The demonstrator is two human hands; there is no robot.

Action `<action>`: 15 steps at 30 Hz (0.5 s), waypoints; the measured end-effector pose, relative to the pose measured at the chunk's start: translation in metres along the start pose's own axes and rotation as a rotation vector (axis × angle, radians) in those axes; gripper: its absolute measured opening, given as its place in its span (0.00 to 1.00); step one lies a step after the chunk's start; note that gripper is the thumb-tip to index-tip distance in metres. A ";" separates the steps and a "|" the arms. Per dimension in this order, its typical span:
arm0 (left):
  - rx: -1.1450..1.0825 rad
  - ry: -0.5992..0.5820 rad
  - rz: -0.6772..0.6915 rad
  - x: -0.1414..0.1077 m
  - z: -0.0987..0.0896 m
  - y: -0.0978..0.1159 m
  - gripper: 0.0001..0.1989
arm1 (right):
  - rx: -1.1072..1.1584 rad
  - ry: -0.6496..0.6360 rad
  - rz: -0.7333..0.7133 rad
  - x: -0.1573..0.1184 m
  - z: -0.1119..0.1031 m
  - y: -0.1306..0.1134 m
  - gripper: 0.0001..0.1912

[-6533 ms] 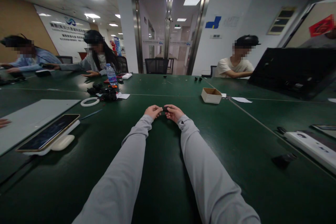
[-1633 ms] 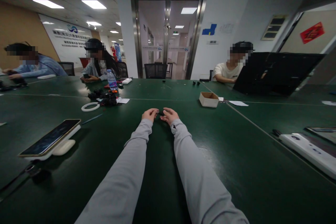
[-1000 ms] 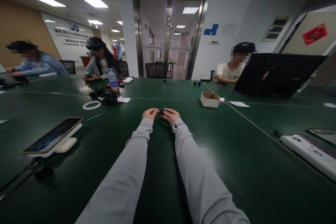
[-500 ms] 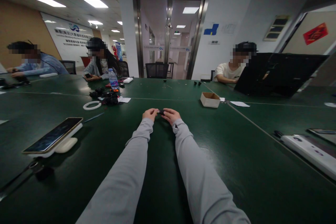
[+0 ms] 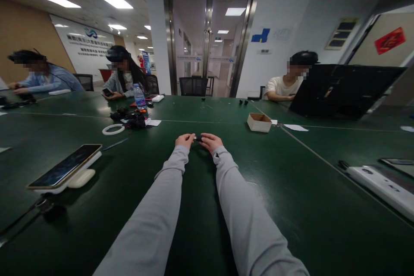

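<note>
Both my hands are held out over the green table, close together in the middle of the view. Between them is a small black piece with a pale, shiny end; it is too small for me to make out its kind. My right hand is closed around the black part with its fingertips. From the other side, my left hand pinches at the pale end. The fingers hide much of the piece.
To the left lie a phone on a white stand, a white ring, a pile of black parts and a water bottle. An open box and a white device are at right. Three people sit across the table.
The pale end of the small piece shows more clearly between my fingertips now. My hands and arms have hardly moved.
</note>
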State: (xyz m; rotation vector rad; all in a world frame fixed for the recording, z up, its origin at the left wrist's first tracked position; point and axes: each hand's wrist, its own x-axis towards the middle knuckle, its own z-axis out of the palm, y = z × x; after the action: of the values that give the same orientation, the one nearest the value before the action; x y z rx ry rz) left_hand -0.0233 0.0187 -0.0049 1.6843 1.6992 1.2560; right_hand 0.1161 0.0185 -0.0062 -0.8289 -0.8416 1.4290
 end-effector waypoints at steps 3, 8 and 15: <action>-0.019 0.001 -0.004 0.001 0.001 -0.002 0.18 | 0.002 0.008 0.004 -0.001 0.001 -0.001 0.10; -0.070 0.009 -0.024 0.002 0.003 -0.005 0.18 | 0.000 0.001 0.005 -0.002 0.001 -0.002 0.10; -0.432 -0.090 0.083 0.001 0.005 0.002 0.12 | 0.030 0.012 -0.007 0.000 0.001 -0.002 0.06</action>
State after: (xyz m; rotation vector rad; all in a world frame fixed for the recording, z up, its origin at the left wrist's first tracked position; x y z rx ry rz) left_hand -0.0181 0.0205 -0.0058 1.5320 1.2072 1.4384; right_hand 0.1163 0.0181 -0.0040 -0.8102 -0.8118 1.4256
